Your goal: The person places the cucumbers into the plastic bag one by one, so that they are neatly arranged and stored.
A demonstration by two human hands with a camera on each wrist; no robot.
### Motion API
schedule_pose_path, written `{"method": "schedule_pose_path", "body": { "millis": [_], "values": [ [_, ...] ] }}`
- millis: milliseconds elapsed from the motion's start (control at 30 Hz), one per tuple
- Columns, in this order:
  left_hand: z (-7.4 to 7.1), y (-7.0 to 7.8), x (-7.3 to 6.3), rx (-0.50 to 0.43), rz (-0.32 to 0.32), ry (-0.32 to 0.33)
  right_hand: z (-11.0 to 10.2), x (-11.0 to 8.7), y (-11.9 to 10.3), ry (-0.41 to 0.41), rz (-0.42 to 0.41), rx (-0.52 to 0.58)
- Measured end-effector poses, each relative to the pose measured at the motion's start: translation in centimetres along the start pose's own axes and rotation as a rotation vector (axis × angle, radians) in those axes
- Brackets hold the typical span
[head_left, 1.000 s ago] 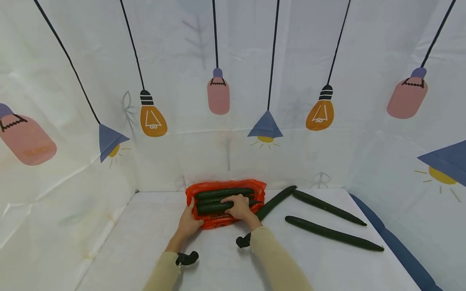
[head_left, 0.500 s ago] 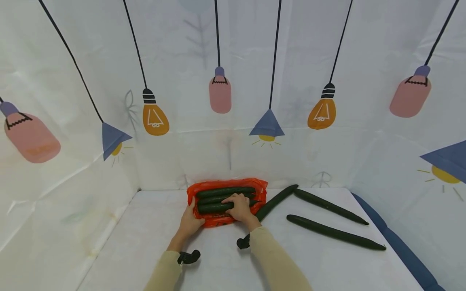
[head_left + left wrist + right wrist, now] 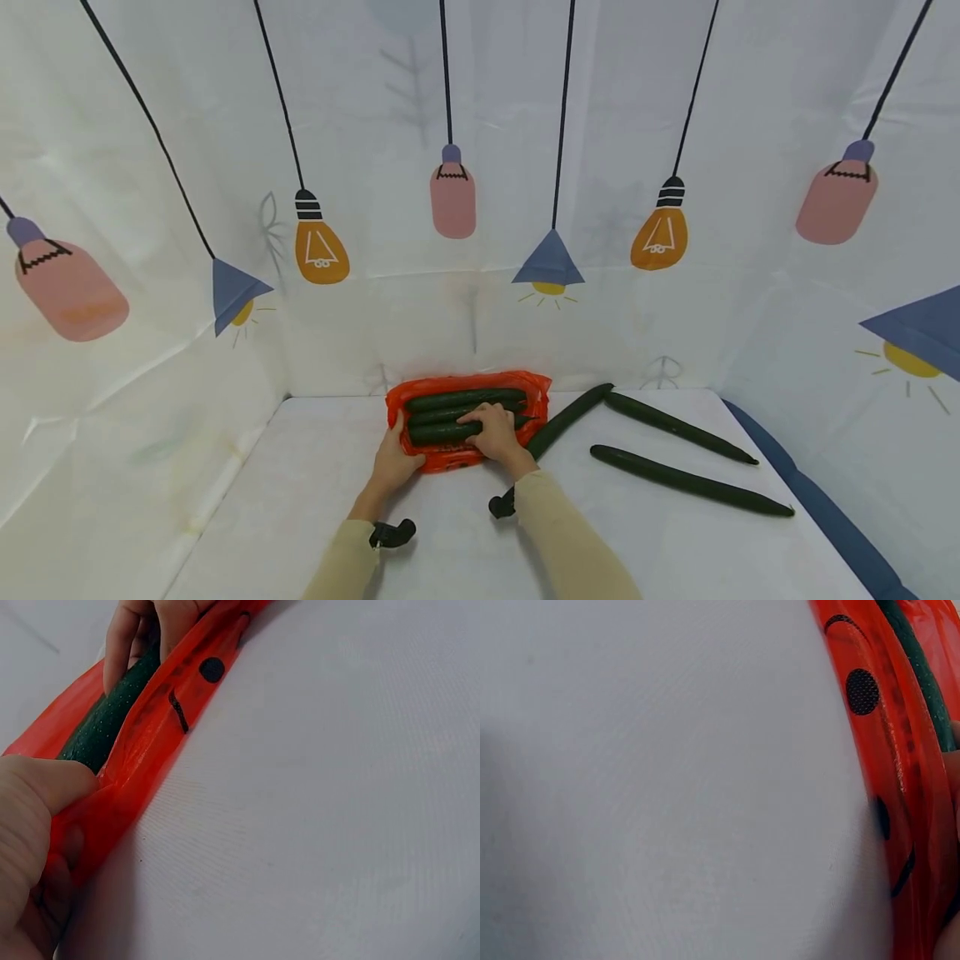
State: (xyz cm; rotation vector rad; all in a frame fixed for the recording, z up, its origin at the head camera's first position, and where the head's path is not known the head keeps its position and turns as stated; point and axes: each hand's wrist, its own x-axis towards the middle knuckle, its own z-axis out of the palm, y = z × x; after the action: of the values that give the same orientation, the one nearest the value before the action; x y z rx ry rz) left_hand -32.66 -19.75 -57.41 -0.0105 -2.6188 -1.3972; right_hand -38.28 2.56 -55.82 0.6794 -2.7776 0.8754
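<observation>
A red plastic bag with black print lies spread at the back of the white table, several dark green cucumbers side by side on it. My left hand grips the bag's left edge. In the left wrist view its thumb lies over the red film, with fingers showing through from beneath. My right hand pinches the front cucumber from above, toward its right end. Only a sliver of a cucumber and a bit of that hand appear in the right wrist view.
Right of the bag, a cucumber slants toward the right forearm, which partly hides it. Two more cucumbers lie farther right, one behind and one in front. A white sheet with printed lamps hangs directly behind the table.
Both hands keep their places on the bag and cucumber. The head view shifts only slightly.
</observation>
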Motion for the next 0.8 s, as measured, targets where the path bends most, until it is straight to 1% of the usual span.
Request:
{"method": "schedule_pose_path", "body": {
  "millis": [67, 167, 300, 433, 533, 600, 733, 800],
  "values": [
    [0.01, 0.07, -0.07, 0.003, -0.007, -0.003, -0.01, -0.02, -0.07, -0.005, -0.001, -0.004],
    [-0.01, 0.04, -0.05, 0.014, -0.001, -0.009, -0.09, -0.10, -0.25, 0.003, -0.004, -0.010],
    [-0.08, -0.17, 0.01, 0.013, 0.041, -0.006, -0.08, -0.19, -0.39, 0.028, -0.010, -0.041],
    [-0.38, -0.44, -0.06, 0.007, 0.039, -0.010, 0.05, 0.03, -0.58, 0.037, -0.019, -0.061],
    [-0.45, -0.53, -0.13, 0.013, 0.034, -0.009, 0.02, 0.09, -0.60, 0.033, -0.024, -0.043],
    [-0.36, -0.58, -0.07, 0.030, 0.049, -0.008, -0.07, 0.04, -0.56, 0.035, -0.017, -0.027],
    [-0.14, -0.63, -0.04, 0.031, 0.071, -0.007, -0.27, -0.14, -0.43, 0.039, -0.001, 0.002],
    [-0.13, -0.72, -0.15, 0.028, 0.055, 0.001, -0.39, -0.10, -0.41, 0.027, -0.007, 0.014]
  ]
}}
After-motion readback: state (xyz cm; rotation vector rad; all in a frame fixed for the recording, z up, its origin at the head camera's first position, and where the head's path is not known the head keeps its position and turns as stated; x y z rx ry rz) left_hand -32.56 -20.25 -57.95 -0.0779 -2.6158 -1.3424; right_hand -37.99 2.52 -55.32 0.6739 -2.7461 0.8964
